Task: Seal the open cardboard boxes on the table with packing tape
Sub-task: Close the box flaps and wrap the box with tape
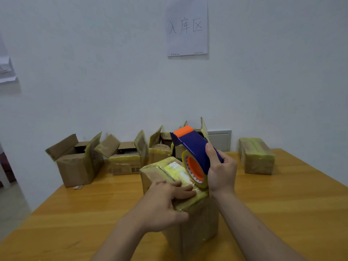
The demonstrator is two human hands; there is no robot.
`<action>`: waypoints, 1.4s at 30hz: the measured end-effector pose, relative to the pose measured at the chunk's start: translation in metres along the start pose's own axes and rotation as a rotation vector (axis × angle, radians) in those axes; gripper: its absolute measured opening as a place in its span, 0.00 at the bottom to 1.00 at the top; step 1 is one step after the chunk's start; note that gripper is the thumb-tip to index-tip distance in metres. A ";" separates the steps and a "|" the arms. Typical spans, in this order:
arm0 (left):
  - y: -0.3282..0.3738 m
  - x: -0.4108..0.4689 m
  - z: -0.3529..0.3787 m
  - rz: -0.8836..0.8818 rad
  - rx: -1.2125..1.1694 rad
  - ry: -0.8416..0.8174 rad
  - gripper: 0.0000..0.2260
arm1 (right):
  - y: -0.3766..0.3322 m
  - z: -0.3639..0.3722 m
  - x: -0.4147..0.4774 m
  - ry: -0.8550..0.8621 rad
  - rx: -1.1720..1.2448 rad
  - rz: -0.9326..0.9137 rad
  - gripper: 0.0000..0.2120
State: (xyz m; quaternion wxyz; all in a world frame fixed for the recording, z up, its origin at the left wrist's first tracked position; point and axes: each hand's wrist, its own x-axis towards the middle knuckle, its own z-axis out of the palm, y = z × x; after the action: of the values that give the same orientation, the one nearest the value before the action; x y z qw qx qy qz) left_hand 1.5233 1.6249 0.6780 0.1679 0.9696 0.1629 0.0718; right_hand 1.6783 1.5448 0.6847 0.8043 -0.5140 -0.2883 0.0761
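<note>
A closed cardboard box (165, 172) with yellowish tape over its top stands in front of me on the wooden table (75, 213). My left hand (165, 204) lies flat on the near edge of its top, fingers straight, pressing the tape down. My right hand (221, 166) grips a blue and orange tape dispenser (192, 147), tilted up, with its clear tape roll (195, 170) touching the box top at the near right corner.
Several open cardboard boxes (75, 161) stand in a row along the far edge by the wall. A taped, closed box (256, 156) sits at the far right. A paper sign (187, 27) hangs on the white wall.
</note>
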 end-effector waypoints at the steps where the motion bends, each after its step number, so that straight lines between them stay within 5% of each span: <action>1: 0.000 0.000 -0.001 0.016 -0.022 -0.009 0.31 | -0.001 0.000 0.001 0.013 0.008 0.005 0.15; 6: -0.007 0.005 -0.016 -0.013 -0.163 -0.059 0.26 | -0.003 -0.001 -0.003 0.072 0.042 0.038 0.14; 8: -0.011 0.012 -0.020 -0.097 -0.232 0.033 0.39 | -0.002 0.000 -0.005 0.092 0.035 0.037 0.13; 11: -0.017 0.027 -0.021 -0.230 0.054 -0.030 0.64 | -0.001 0.002 -0.006 0.123 0.026 0.033 0.14; 15: -0.012 0.042 -0.031 -0.287 0.175 -0.198 0.69 | 0.001 0.005 -0.008 0.134 0.012 0.016 0.13; 33: 0.018 0.005 0.007 0.044 0.197 0.097 0.21 | 0.000 0.004 -0.015 0.094 -0.017 0.009 0.18; 42: -0.014 0.003 0.017 0.145 0.102 0.184 0.18 | -0.005 -0.003 -0.003 0.083 0.077 0.077 0.17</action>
State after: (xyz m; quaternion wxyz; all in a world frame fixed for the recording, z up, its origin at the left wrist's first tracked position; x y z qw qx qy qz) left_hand 1.5252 1.6331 0.6580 0.0971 0.9754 0.1104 0.1642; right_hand 1.6767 1.5390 0.6871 0.8312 -0.4961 -0.2317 0.0967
